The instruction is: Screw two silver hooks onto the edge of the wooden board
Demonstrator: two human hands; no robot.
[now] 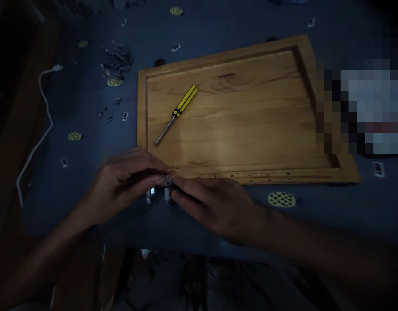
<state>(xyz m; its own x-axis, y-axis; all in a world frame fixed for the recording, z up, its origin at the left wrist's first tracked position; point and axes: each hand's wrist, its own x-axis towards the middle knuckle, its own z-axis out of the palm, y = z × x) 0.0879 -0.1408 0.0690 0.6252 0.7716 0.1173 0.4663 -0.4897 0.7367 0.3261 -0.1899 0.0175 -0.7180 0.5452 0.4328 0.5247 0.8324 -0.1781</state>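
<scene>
At the near left edge of the framed wooden panel (251, 121), my left hand (121, 179) and my right hand (215, 203) meet with fingertips pinched. Between them is a small metal hook (167, 195), its plate against the edge strip and its curved end hanging below. Just left of it, under my left fingers, hangs a second metal hook (150, 195). Whether a screw is also in the fingers is hidden. A yellow and black screwdriver (176, 114) lies across the panel, tip toward my left hand. Small dark holes run along the near strip, right of my hands.
Loose screws (110, 116) lie left of the panel on the blue patterned tablecloth (98, 95). Beyond them is a pile of metal hooks (116, 60). A white cable (50, 116) curves along the left edge. A blurred-out pale area (374, 103) covers the right side.
</scene>
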